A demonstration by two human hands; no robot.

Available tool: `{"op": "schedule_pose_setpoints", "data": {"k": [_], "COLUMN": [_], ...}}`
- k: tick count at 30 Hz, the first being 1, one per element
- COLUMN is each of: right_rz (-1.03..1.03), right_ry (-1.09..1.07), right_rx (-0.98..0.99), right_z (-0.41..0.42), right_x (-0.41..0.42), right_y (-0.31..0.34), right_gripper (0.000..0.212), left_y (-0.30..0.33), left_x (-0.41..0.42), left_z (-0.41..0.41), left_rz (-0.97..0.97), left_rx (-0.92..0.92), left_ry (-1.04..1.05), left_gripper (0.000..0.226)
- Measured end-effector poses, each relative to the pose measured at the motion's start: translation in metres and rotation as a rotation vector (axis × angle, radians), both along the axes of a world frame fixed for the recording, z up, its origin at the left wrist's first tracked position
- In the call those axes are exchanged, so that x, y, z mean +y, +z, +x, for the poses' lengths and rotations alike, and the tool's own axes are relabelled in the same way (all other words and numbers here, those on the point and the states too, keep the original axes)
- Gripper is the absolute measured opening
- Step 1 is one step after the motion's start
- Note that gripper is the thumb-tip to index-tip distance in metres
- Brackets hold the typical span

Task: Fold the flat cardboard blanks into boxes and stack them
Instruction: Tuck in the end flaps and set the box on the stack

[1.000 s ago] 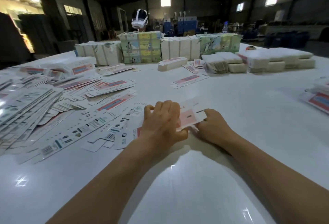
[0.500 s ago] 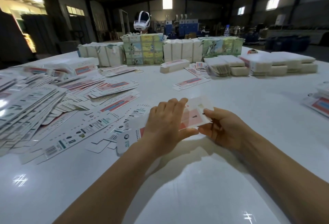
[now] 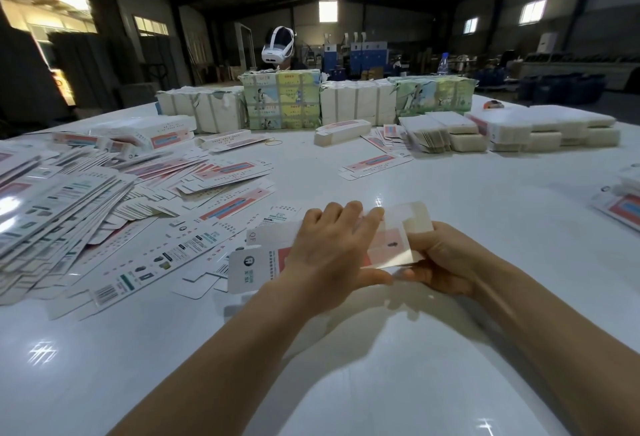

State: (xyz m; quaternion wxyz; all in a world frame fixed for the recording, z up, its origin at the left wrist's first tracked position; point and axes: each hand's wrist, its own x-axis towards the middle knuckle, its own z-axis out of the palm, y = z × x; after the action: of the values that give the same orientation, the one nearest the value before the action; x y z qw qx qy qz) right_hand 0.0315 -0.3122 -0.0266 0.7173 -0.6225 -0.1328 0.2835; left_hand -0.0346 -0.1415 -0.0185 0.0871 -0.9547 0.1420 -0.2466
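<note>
A white and pink cardboard blank [image 3: 391, 245] is held just above the white table [image 3: 450, 200], between both hands. My left hand [image 3: 332, 252] grips its middle, fingers over the top and thumb underneath. My right hand [image 3: 443, 262] holds its right end from below, where an end flap [image 3: 414, 219] stands up. The blank's left end [image 3: 249, 269] sticks out past my left wrist. A big heap of flat blanks [image 3: 86, 200] lies to the left. One folded box [image 3: 343, 132] sits farther back.
Bundled packs of blanks [image 3: 280, 103] stand in a row at the far side. White stacks [image 3: 540, 130] sit at the back right, and more blanks [image 3: 623, 203] at the right edge. A person with a white headset [image 3: 277, 44] is behind the packs.
The blank has come up off the table. My right hand turned palm up under its right end, and the end flap has risen. My left hand shifted its grip over the middle.
</note>
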Motion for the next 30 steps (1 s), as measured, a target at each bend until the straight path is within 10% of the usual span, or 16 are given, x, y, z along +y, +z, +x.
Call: {"op": "schedule_pose_setpoints", "data": {"k": [25, 30], "right_rz": [0.073, 0.035], "right_ry": [-0.253, -0.737], "right_rx": [0.113, -0.382], "right_z": [0.008, 0.000], "right_x": [0.000, 0.002], "right_y": [0.007, 0.002], "right_gripper": [0.025, 0.004], "left_y": [0.000, 0.003], "left_x": [0.017, 0.028], "left_z": [0.012, 0.007], "left_rz": [-0.353, -0.438], "left_rx": [0.058, 0.077], "left_ry": [0.142, 0.269], "left_gripper": [0.072, 0.062]}}
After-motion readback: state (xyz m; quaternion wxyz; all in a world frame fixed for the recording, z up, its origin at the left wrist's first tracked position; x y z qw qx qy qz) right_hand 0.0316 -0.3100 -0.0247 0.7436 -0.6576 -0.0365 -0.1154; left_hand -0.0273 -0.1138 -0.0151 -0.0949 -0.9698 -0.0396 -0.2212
